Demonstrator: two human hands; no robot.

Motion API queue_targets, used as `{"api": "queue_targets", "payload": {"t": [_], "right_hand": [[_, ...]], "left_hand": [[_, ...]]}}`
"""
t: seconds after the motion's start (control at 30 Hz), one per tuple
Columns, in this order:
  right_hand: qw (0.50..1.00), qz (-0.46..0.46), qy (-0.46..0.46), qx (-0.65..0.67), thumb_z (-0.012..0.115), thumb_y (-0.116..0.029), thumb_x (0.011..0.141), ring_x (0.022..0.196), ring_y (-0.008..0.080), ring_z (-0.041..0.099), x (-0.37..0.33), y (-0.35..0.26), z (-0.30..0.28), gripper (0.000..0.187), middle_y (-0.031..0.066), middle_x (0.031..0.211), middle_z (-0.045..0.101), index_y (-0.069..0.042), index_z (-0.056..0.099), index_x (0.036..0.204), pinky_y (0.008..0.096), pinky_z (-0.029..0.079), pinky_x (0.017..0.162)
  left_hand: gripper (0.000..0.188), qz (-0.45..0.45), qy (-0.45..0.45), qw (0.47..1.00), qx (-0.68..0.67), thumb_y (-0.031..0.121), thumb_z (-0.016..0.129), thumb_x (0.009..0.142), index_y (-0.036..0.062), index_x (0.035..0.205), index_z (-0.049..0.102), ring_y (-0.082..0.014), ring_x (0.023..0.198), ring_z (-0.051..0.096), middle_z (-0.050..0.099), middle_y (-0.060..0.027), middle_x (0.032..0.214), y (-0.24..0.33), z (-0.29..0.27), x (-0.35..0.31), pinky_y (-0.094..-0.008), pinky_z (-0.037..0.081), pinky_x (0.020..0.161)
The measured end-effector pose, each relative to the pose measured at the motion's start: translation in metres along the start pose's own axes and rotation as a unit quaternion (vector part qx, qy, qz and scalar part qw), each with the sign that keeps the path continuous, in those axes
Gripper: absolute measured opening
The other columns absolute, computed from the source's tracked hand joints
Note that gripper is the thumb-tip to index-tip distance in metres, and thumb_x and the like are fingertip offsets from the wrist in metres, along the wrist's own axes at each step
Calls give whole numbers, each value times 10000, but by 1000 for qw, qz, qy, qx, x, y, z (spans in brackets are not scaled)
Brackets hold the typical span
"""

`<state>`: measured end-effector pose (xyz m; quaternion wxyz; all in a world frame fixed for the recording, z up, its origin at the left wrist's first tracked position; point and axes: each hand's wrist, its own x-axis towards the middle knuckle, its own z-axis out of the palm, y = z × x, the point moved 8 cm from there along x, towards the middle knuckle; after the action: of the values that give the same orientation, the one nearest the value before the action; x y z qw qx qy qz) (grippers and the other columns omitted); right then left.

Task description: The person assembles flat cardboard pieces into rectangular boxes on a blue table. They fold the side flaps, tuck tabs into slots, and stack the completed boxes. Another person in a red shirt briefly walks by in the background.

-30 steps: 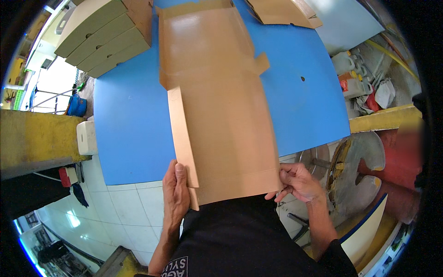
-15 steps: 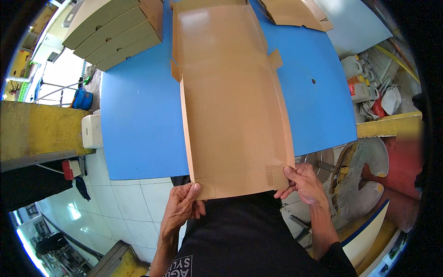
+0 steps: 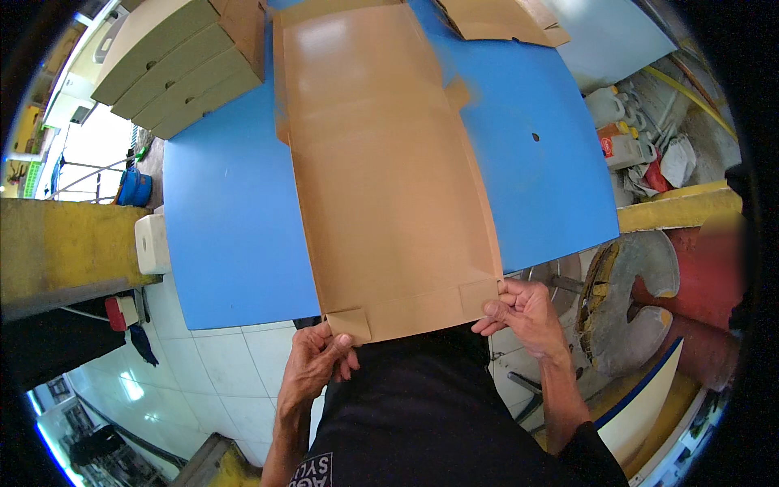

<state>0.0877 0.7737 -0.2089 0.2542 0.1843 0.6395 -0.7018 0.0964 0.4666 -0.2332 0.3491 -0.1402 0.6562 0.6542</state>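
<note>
Left hand (image 3: 318,357): thumb and fingers pinch the near left corner of the carton (image 3: 398,211), beside a folded-in flap (image 3: 350,324). Right hand (image 3: 527,321): thumb and fingers pinch the near right corner. The carton lies open and lengthwise on the table (image 3: 231,243), near end overhanging the edge. Judged light, springy at creases, somewhat slick where glossy, liable to bend; best held at both corners. Beyond, left: stacked boxes (image 3: 191,73).

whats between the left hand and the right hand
The near end of the open cardboard box spans from the left hand to the right hand, with a small left flap and right flap at its corners, in the head view.
</note>
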Motion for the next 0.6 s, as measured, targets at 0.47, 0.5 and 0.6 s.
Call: {"api": "queue_targets", "payload": {"t": [0.47,0.5,0.6], "right_hand": [[967,-141,135,161,713,-129,890,914,191,681,-10,-12,-35,306,101,1032,708,20,644,1148,348,562,813],[969,-165,155,102,705,-97,865,899,191,673,-21,-24,-53,260,91,1019,708,18,665,1094,343,547,805],[919,-179,342,-77,696,-59,784,963,207,640,-100,-62,-125,260,86,1040,702,32,696,1028,380,499,895]], "left_hand": [[512,199,-296,817,453,510,582,975,21,873,696,-365,824,687,698,-168,788,96,121,22,-452,531,756],[485,210,-290,806,471,496,593,970,27,901,698,-361,846,687,698,-161,806,106,119,22,-457,531,769],[373,284,-190,836,430,411,656,948,42,995,687,-351,885,688,707,-136,874,154,100,16,-455,542,793]]}}
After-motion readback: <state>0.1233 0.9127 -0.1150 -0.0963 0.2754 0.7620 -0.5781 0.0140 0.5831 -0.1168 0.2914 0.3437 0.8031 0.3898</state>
